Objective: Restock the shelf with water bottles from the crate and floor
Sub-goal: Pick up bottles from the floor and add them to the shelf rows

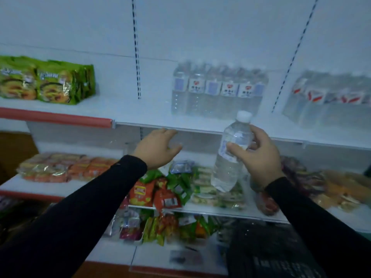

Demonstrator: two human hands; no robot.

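My right hand (259, 155) grips a clear water bottle (230, 157) with a white cap, held nearly upright just below the front edge of the white upper shelf (152, 115). My left hand (157, 148) hangs empty with relaxed fingers, just under that shelf edge and left of the bottle. A row of several labelled water bottles (216, 89) stands on the shelf above my hands. More water bottles with red labels (329, 99) stand further right on the same shelf. The black crate (267, 249) shows dimly at the bottom right.
Green noodle packs (46, 81) lie on the upper shelf at the left. Snack packets (170, 189) crowd the middle shelf, orange packs (66, 167) to the left, and more packets (160, 227) fill the shelf below. Bare shelf space lies between the noodles and the bottles.
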